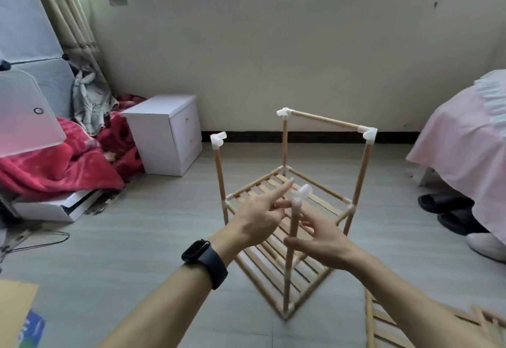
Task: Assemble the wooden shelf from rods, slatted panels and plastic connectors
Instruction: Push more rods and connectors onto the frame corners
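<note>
The wooden shelf frame (361, 172) stands on the floor with two slatted panels, one at mid height (269, 184) and one at the bottom (262, 258). White plastic connectors cap its uprights: left (218, 139), back (284, 112), right (369, 132) and front (301, 193). One top rod (325, 120) joins the back and right corners. My right hand (320, 241) holds the front upright rod (293, 224) between thumb and fingers just below its connector. My left hand (260, 216), with a black watch on its wrist, hovers left of that rod with its index finger stretched out.
A loose slatted panel (383, 320) lies on the floor at the lower right. A white bedside cabinet (167, 134) and a red blanket (54, 164) are at the left. A bed with a pink cover (460, 139) and black slippers (449, 208) are at the right. Cardboard (13, 306) shows at the lower left.
</note>
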Demonstrator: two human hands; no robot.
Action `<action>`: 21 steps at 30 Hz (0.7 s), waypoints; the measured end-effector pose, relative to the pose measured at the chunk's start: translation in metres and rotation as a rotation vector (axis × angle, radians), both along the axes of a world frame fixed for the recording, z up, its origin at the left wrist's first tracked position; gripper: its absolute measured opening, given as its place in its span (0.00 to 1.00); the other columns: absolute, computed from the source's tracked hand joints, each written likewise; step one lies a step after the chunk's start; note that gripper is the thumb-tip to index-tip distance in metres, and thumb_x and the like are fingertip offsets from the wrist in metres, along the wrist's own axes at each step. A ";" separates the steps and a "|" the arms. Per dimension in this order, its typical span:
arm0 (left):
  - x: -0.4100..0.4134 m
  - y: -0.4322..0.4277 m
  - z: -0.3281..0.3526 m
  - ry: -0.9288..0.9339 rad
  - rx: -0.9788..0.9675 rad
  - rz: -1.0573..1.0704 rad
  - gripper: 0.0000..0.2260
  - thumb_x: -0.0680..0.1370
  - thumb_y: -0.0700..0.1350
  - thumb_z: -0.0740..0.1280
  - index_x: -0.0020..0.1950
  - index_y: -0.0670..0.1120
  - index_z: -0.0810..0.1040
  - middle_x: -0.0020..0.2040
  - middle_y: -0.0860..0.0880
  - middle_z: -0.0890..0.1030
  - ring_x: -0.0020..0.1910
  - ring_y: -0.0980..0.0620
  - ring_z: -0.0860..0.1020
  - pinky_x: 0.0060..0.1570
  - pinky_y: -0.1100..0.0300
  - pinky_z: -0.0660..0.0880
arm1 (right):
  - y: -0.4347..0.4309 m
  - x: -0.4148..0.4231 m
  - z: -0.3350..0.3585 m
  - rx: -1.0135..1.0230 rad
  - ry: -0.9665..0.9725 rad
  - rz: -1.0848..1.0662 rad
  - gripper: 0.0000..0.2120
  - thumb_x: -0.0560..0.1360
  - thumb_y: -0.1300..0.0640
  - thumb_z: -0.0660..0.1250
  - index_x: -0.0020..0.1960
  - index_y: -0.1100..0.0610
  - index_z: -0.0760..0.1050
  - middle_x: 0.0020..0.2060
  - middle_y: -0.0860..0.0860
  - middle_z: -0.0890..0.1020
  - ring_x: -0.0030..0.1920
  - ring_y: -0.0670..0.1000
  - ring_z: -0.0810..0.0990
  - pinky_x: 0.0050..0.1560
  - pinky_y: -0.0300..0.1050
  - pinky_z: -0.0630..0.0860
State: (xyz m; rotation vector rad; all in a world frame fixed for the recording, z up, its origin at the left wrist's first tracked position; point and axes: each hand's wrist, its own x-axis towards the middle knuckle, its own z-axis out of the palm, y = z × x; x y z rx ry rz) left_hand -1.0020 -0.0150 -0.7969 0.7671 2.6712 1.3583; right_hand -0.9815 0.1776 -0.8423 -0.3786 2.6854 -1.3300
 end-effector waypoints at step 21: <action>-0.046 -0.071 -0.046 0.132 0.095 0.387 0.29 0.83 0.49 0.64 0.77 0.66 0.52 0.48 0.52 0.82 0.45 0.54 0.83 0.46 0.51 0.83 | 0.095 -0.023 -0.031 0.114 0.312 -0.725 0.04 0.85 0.53 0.57 0.55 0.50 0.61 0.44 0.55 0.81 0.37 0.54 0.79 0.37 0.54 0.75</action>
